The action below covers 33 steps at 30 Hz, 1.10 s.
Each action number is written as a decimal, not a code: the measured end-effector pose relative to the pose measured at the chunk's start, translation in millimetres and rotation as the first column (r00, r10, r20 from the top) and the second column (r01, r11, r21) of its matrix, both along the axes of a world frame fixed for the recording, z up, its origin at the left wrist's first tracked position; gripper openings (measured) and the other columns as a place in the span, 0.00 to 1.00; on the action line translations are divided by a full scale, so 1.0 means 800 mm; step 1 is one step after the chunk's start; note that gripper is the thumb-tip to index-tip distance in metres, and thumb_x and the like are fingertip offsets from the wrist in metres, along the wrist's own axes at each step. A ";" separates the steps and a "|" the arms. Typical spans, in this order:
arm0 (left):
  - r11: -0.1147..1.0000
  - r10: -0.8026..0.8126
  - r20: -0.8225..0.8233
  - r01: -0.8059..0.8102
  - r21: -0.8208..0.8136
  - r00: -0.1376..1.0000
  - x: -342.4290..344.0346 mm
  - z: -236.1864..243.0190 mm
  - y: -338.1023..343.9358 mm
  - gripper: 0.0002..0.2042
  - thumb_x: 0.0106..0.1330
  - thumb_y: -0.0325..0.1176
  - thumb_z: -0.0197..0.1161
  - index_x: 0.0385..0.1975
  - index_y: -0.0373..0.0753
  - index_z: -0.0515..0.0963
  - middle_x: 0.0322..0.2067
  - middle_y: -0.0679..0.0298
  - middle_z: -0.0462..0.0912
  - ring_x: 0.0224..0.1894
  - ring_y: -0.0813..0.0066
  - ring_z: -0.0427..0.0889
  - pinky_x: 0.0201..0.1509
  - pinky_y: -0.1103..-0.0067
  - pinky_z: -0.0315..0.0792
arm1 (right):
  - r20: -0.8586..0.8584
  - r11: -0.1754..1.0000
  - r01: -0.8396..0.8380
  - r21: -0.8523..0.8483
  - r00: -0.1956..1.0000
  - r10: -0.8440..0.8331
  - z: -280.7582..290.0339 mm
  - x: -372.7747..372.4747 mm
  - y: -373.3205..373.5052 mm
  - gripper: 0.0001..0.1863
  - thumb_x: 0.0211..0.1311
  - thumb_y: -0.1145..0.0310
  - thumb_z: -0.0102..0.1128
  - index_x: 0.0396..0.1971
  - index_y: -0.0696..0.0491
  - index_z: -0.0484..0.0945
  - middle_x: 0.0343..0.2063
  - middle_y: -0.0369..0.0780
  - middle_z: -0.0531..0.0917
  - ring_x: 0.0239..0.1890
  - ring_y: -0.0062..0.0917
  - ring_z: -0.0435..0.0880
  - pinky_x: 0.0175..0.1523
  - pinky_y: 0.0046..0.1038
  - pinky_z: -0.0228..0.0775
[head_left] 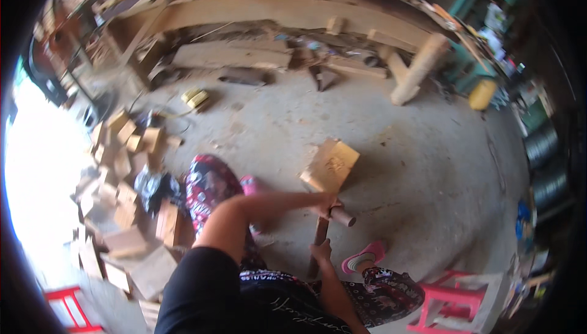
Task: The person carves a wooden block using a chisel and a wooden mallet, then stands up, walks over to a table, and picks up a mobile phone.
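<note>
My left hand (pixel 327 204), smeared a little by motion, is closed at the top of a wooden mallet, against its brown round head (pixel 343 216). Lower down, my right hand (pixel 321 250) wraps round the mallet's dark handle (pixel 321 231). Both hands are in front of my body, between my knees. Just beyond them a squared wooden block (pixel 327 169) sits on the floor, with a rough, chipped patch on its face. Whether my left fingers also hold some small tool is hidden.
Cut wood blocks (pixel 125 212) lie heaped at the left beside a dark plastic bag (pixel 154 188). A long wooden bench (pixel 287 7) spans the back. Red plastic stools (pixel 449 300) stand at lower right and lower left. A yellow container (pixel 482 94) is at far right.
</note>
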<state>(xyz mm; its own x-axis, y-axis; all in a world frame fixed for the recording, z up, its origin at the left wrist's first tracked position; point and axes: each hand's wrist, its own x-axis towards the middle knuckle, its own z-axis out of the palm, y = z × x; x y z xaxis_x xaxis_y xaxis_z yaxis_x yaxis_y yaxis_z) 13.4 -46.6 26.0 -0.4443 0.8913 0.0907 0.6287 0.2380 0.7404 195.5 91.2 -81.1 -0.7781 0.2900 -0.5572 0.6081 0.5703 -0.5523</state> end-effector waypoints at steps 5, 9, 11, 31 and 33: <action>0.976 -0.053 -0.362 -0.029 -0.218 0.931 -0.102 0.081 -0.081 0.20 0.42 0.38 0.71 0.39 0.47 0.80 0.37 0.60 0.84 0.45 0.56 0.81 0.48 0.65 0.74 | -0.026 0.960 -0.279 -0.028 0.960 0.278 0.000 0.005 -0.006 0.35 0.37 0.61 0.66 0.49 0.59 0.65 0.43 0.57 0.79 0.48 0.51 0.79 0.53 0.43 0.72; 0.866 0.254 -0.456 -0.411 -0.286 0.853 -0.147 0.157 -0.190 0.17 0.45 0.37 0.70 0.37 0.46 0.78 0.33 0.59 0.82 0.41 0.56 0.81 0.40 0.60 0.75 | -0.101 0.872 -0.468 0.146 0.869 0.484 0.004 0.014 -0.016 0.34 0.37 0.63 0.68 0.48 0.58 0.67 0.38 0.51 0.82 0.40 0.43 0.84 0.46 0.41 0.76; 0.733 0.541 -0.428 -0.655 -0.182 0.724 -0.139 0.156 -0.250 0.17 0.50 0.42 0.70 0.38 0.46 0.77 0.35 0.60 0.81 0.43 0.56 0.81 0.40 0.59 0.75 | -0.022 0.936 -0.351 0.024 0.936 0.351 0.006 0.016 -0.018 0.36 0.36 0.62 0.66 0.50 0.56 0.65 0.40 0.56 0.80 0.45 0.53 0.80 0.51 0.46 0.73; 0.113 0.972 0.226 -0.725 -0.679 -0.061 0.206 -0.170 -0.411 0.33 0.49 0.45 0.71 0.55 0.41 0.69 0.45 0.48 0.80 0.49 0.51 0.81 0.50 0.62 0.76 | -0.323 0.852 -0.524 -0.001 0.806 0.496 0.022 -0.041 -0.088 0.34 0.46 0.62 0.68 0.55 0.54 0.66 0.41 0.58 0.80 0.47 0.57 0.76 0.51 0.48 0.70; 0.119 0.978 0.205 -0.723 -0.681 -0.033 0.197 -0.168 -0.413 0.33 0.49 0.45 0.71 0.56 0.41 0.69 0.44 0.49 0.81 0.47 0.52 0.82 0.49 0.63 0.77 | -0.273 0.822 -0.569 0.009 0.790 0.549 0.031 -0.042 -0.080 0.36 0.47 0.61 0.67 0.57 0.53 0.64 0.42 0.58 0.80 0.48 0.55 0.77 0.51 0.47 0.70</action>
<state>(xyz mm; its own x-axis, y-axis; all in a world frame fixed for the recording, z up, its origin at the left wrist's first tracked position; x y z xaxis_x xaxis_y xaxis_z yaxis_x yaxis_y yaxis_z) 171.2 -376.9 -108.4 -0.6925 -0.3442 -0.6340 -0.7035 0.5168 0.4879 162.1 27.2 -56.2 -0.9074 -0.2715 -0.3208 0.0291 0.7208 -0.6925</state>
